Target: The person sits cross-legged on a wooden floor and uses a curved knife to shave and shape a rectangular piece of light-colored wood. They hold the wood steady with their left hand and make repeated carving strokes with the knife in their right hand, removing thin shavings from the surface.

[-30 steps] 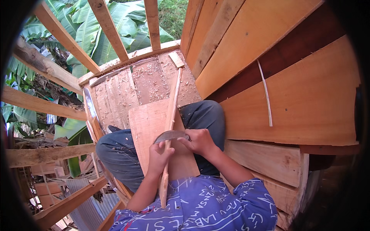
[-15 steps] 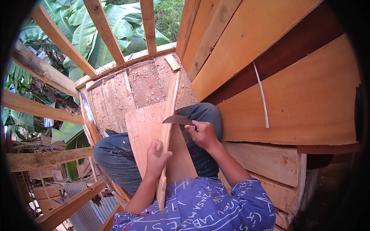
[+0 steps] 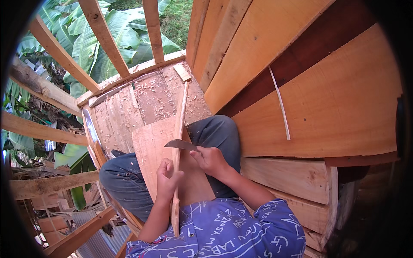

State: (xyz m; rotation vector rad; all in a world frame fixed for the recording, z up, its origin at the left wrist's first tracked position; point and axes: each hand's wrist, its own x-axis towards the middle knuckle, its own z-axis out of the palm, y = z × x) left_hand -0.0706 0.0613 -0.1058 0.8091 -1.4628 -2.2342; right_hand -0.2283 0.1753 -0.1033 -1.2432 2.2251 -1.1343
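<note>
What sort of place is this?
Probably a small, open-sided wooden porch or platform used for woodworking: a slatted railing with broad green leaves beyond it, a plank floor strewn with shavings, and a curved knife in the right hand.

Shirt (image 3: 245,234): blue-violet cloth, printed throughout with loose white lettering and curving white lines, touched with red toward the left; a small round fastener (image 3: 191,234) marks the front. The right sleeve (image 3: 279,219) is short, leaving the forearm (image 3: 250,189) bare. Trousers (image 3: 127,185): dark blue-grey, dusted with pale flecks over the left leg. Left grip (image 3: 167,177) and right grip (image 3: 209,161): bare hands.
</note>
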